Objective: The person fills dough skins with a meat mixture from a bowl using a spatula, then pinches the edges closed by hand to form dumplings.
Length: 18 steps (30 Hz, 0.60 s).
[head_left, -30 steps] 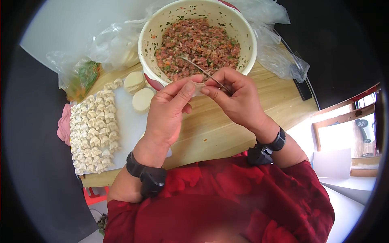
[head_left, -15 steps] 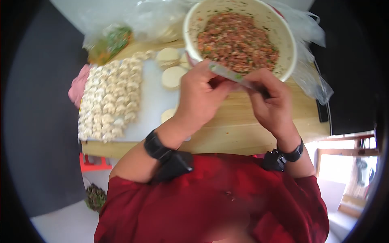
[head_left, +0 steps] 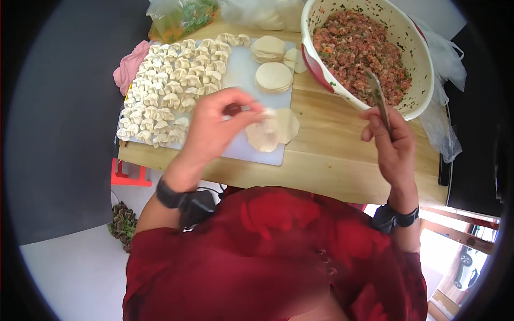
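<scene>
On my feed, the right hand [head_left: 393, 144] is closed around a flat metal blade [head_left: 378, 95], its thumb laid along the handle and its far end slanting up over the filling. I can't tell whether that end touches the meat. The left hand [head_left: 211, 125] is curled, thumb and forefinger coming together at the upper edge of a round wrapper [head_left: 263, 138]; motion blur there means I can't tell if the pinch has closed on it. That wrapper shows at the lower right part of the white board [head_left: 241, 75], overlapping a second wrapper [head_left: 289, 127] that juts past the board's right edge.

Further up the board I see two stacks of wrappers [head_left: 274, 76], one behind the other, with a few more pieces just beside them. Left of those, rows of folded dumplings [head_left: 176, 85] cover much of the board. The pale bowl [head_left: 425, 96], red at its handles, stands at the far right with the chopped filling [head_left: 356, 53] inside. Out at the far left, a pink cloth [head_left: 131, 68] lies beside the board, and a clear bag with something green and orange [head_left: 184, 21] sits behind the dumplings.
</scene>
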Motion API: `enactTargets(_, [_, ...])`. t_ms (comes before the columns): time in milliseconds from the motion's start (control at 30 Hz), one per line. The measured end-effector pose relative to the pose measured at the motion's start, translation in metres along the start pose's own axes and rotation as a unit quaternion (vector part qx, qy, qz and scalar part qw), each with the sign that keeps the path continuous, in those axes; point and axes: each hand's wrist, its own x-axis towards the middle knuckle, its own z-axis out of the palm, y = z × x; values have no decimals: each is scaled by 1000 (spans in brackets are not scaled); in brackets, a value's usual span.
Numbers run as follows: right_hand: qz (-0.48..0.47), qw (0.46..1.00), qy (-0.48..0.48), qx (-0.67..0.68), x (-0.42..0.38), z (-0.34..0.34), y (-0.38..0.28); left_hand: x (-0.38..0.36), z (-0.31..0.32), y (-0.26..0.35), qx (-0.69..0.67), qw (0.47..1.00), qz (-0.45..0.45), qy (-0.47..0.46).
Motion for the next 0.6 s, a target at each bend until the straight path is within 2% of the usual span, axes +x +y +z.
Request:
enactTargets(67, [11,1000,6,-8,-1,-9,2,-29,-31,-16,96,994,-28,53])
enactTargets(100, [17,1000,5,-11,-2,-12,5,-41,-41,-25,96,994,-32,52])
enactTargets(167, [17,1000,2,-15,-2,-16,8,-62,-56,-39,21,987,-89,130])
enactTargets(267, [16,1000,11,-15,-2,-13,8,-72,-63,-50,98,971,-118,181])
enactTargets(400, [20,999,14,-43,-4,-14,4,-72,-58,-52,113,965,-131,195])
enactTargets(467, [25,998,23,-57,-6,-18,4,-71,-53,-44,223,954,-81,182])
enactTargets(600, [30,999,30,-29,-8,-33,6,-73,-57,-36,273,946,-59,166])
